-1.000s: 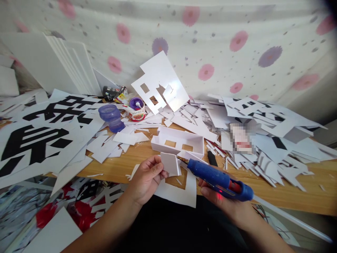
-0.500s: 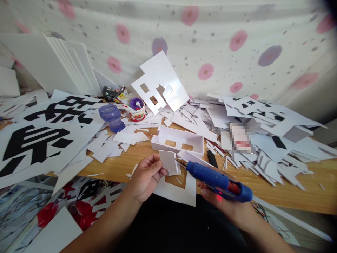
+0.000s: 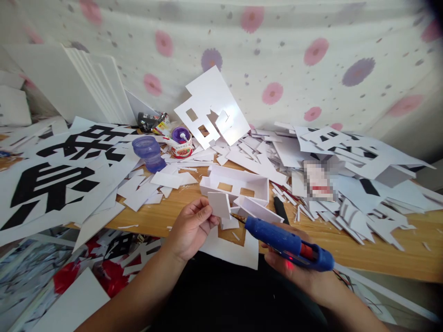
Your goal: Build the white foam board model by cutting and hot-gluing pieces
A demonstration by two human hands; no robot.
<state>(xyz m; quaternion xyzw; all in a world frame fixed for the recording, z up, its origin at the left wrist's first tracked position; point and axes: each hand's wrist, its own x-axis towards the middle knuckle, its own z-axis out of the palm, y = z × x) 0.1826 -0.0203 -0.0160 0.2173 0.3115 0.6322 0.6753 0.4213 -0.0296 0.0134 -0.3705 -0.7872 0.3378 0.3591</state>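
Between thumb and fingers, my left hand (image 3: 194, 226) pinches a small white foam board piece (image 3: 219, 204), tilted upright above the table. My right hand (image 3: 294, 263) is wrapped round a blue hot glue gun (image 3: 285, 242), its red light glowing and a long glue stick (image 3: 387, 290) trailing from the back. The nozzle (image 3: 238, 217) is at the right edge of the piece; I cannot tell whether it touches. Just behind lies a white open box (image 3: 235, 177) with two square holes. A white strip (image 3: 258, 210) and a cut-out sheet (image 3: 230, 253) lie close by.
White offcuts (image 3: 346, 210) cover the right of the wooden table (image 3: 380, 253). A black-handled tool (image 3: 280, 210) lies behind the glue gun. Back left stand a purple cup (image 3: 148, 154) and a paper tub (image 3: 182, 150). Sheets with black characters (image 3: 51, 189) spread at left.
The foam board piece in my left hand has risen slightly and turned a little. The glue gun's nozzle has dropped slightly lower along its right edge. The view has shifted a little.
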